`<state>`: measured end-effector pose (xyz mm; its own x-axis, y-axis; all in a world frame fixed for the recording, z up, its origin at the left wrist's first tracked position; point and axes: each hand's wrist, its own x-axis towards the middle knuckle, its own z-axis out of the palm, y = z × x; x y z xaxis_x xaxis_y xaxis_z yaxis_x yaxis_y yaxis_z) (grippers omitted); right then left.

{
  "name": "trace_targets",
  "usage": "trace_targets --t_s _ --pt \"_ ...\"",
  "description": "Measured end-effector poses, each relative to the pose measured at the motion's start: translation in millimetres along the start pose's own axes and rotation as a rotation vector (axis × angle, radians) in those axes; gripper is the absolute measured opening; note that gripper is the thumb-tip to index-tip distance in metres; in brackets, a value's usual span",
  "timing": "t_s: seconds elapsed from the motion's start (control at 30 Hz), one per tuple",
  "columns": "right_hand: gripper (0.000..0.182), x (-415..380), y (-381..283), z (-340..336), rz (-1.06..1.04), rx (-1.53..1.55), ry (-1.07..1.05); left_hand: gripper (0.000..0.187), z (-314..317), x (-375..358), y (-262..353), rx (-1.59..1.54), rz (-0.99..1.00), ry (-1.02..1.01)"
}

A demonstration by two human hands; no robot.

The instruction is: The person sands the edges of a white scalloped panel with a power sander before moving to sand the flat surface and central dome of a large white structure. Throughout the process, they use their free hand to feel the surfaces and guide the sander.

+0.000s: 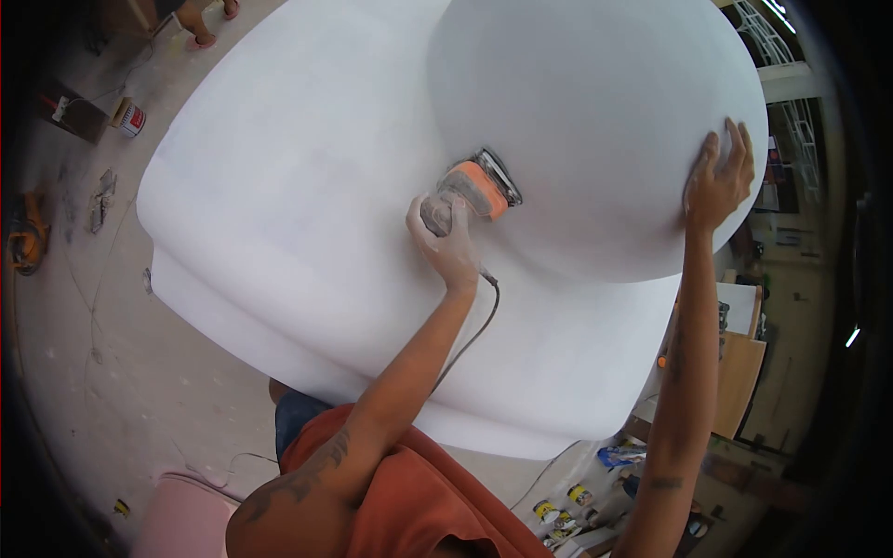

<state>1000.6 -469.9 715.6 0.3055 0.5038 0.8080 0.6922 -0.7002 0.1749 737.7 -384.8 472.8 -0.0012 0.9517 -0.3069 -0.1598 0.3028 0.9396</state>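
Observation:
My left hand [446, 244] is wrapped round the dusty grey body of an orange-and-grey electric sander [484, 191]. The sander is tilted, its dark pad facing the side of a big smooth white dome [595, 121]; whether the pad touches cannot be told. From the tool a dark cable [479, 327] runs down past my forearm. My right hand [718, 181] rests on the dome's right side with its fingers stretched out and holds nothing. The dome rises from a broad white moulded body [307, 186] with a stepped lower edge. White dust coats my left fingers.
On the dusty floor at left are a paint can [129, 118], an orange-and-black power tool [28, 237] and loose cables. Several yellow-labelled cans [547, 511] stand at lower right. A pink padded-looking object [177, 516] is at lower left. Another person's feet [202, 39] show at the top left.

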Motion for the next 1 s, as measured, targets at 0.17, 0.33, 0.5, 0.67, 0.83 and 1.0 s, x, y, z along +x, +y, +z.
trace_targets --t_s 0.17,0.33,0.5,0.67,0.83,1.0 --pt "0.041 -6 -9 1 0.014 -0.044 0.014 0.058 0 -76 -3 -0.135 -0.082 0.111" --pt "0.039 -9 7 -5 0.048 -0.046 0.010 0.059 18 -179 -34 -0.155 -0.154 -0.016" --pt "0.038 -15 16 -13 0.044 -0.023 0.005 0.058 15 -196 -31 -0.063 0.065 -0.084" --pt "0.038 -13 22 -11 0.017 -0.005 0.018 0.056 4 -90 7 0.042 0.245 -0.094" --pt "0.036 -12 11 -13 0.038 -0.020 0.038 0.058 1 53 48 0.027 0.334 -0.301" --pt "0.037 -13 13 -16 0.011 -0.067 0.031 0.058 36 189 89 0.078 0.305 -0.463"
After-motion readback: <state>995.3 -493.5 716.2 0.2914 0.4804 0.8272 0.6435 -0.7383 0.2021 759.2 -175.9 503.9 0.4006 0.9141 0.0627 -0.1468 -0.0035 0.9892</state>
